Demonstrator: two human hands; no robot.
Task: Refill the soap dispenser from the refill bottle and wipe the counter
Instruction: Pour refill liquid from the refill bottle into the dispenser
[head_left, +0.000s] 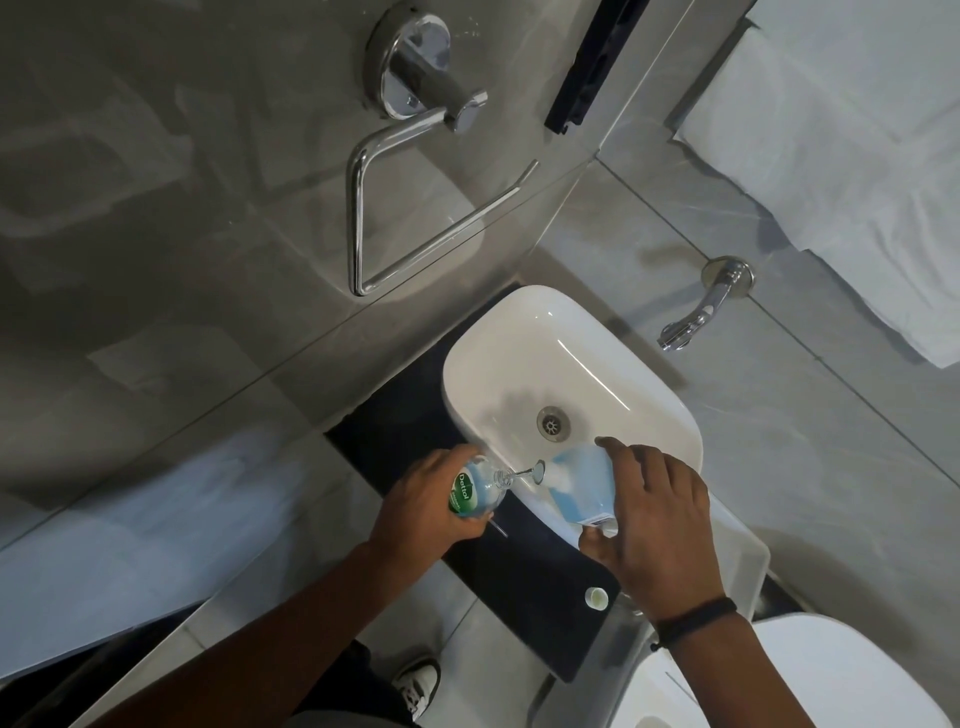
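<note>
1. The left hand (423, 506) is curled around the soap dispenser (475, 488). It holds the small clear bottle with the green label, tipped so its open neck points toward the right hand.
2. The right hand (657, 525) grips the refill bottle (579, 488), fingers on top and thumb below. This blue bottle is tipped toward the left hand.
3. A thin stream of soap (519, 473) runs between the two bottles.
4. Both bottles are over the near edge of the white sink (566, 338), just past the hands.
5. The dark desk (524, 587) lies under the hands. A small white cap (596, 597) sits on it, near the right wrist.
6. A black band (696, 616) is on the right wrist.
7. Far past the right hand, a shiny tap (701, 312) sticks out of the wall. A silver towel ring (415, 208) hangs far past the left hand.
</note>
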